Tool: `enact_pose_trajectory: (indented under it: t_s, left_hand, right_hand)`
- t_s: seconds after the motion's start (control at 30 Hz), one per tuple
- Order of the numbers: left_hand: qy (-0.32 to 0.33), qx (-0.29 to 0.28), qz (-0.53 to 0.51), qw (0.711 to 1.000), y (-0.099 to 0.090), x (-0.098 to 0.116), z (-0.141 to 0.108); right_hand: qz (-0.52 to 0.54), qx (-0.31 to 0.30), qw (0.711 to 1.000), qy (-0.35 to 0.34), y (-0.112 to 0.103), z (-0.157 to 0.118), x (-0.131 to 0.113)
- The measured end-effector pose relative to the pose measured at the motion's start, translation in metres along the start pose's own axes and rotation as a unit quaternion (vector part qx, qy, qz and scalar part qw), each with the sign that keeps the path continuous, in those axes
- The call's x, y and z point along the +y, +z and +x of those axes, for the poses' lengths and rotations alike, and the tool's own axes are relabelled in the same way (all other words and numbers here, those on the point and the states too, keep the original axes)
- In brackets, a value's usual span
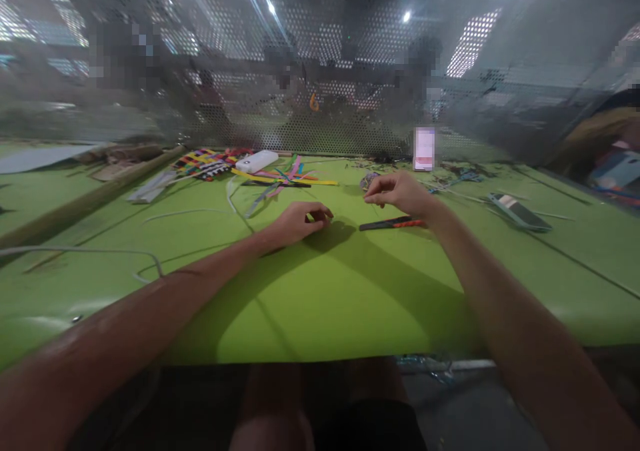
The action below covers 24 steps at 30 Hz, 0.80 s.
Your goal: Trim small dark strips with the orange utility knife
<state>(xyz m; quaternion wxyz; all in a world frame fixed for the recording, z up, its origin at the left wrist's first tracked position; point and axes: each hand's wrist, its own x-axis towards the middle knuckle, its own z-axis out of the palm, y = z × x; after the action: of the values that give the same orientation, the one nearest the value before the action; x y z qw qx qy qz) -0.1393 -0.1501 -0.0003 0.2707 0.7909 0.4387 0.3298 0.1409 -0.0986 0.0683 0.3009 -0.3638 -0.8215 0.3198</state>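
My left hand (305,222) rests low over the green table (310,304), its thumb and fingers curled towards each other; anything between them is too small to make out. Right of it, my right hand (395,192) is raised a little with thumb and fingertips pinched together, and what they hold is too small to tell. Just behind the right hand lies a small purplish bundle (369,181). Below that hand is a dark tool with red-orange handles (385,224), lying on the table. Colourful crossed strips (286,181) lie beyond my left hand.
A white device (257,161) and a colourful woven piece (207,162) lie at the back left. A lit phone (424,149) stands against the perforated metal panel (320,128). Another phone (519,212) lies right. A white cable (90,249) and a long pole (95,197) cross the left side.
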Motion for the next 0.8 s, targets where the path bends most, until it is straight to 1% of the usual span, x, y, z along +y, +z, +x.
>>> enact_pose_trajectory:
  t_s: [0.07, 0.13, 0.23, 0.3, 0.33, 0.4, 0.47, 0.5, 0.57, 0.6, 0.67, 0.73, 0.8]
  left_hand:
    - [0.002, 0.0, 0.008, 1.0, 0.001, 0.0, 0.0]
    - [0.005, 0.012, 0.012, 1.0, 0.002, 0.002, -0.001]
    - [0.035, 0.036, 0.005, 0.999, 0.002, 0.01, -0.003]
    - [0.062, 0.045, -0.028, 0.997, 0.004, 0.018, -0.005]
    - [0.069, 0.044, -0.061, 0.995, 0.006, 0.022, -0.006]
    - [0.059, 0.019, -0.157, 0.986, 0.011, 0.03, -0.008]
    - [0.016, -0.023, -0.257, 0.966, 0.019, 0.036, -0.009]
    - [-0.011, -0.031, -0.3, 0.953, 0.023, 0.038, -0.009]
    - [-0.056, -0.027, -0.359, 0.931, 0.028, 0.039, -0.01]
    - [-0.067, -0.021, -0.374, 0.925, 0.029, 0.039, -0.011]
    - [-0.073, -0.012, -0.383, 0.921, 0.028, 0.039, -0.011]
    - [-0.069, -0.006, -0.375, 0.924, 0.024, 0.037, -0.01]
    - [-0.059, 0.009, -0.365, 0.929, 0.019, 0.036, -0.008]
  right_hand:
    - [0.087, 0.053, 0.995, 0.004, 0.004, 0.0, -0.004]
    - [0.173, 0.082, 0.981, 0.012, 0.01, -0.001, -0.01]
    - [0.254, 0.084, 0.963, 0.019, 0.024, -0.002, -0.019]
    - [0.272, 0.077, 0.959, 0.014, 0.035, -0.003, -0.023]
    - [0.272, 0.078, 0.959, 0.011, 0.042, -0.003, -0.025]
    - [0.244, 0.084, 0.966, -0.001, 0.054, -0.003, -0.027]
    - [0.177, 0.107, 0.978, -0.034, 0.064, -0.003, -0.028]
    - [0.142, 0.123, 0.981, -0.056, 0.068, -0.003, -0.028]
    - [0.087, 0.154, 0.979, -0.1, 0.073, -0.003, -0.028]
    - [0.068, 0.164, 0.977, -0.117, 0.074, -0.003, -0.028]
    - [0.025, 0.168, 0.974, -0.151, 0.075, -0.004, -0.029]
    - [-0.04, 0.165, 0.967, -0.19, 0.076, -0.004, -0.029]
    - [-0.119, 0.166, 0.953, -0.224, 0.076, -0.005, -0.029]
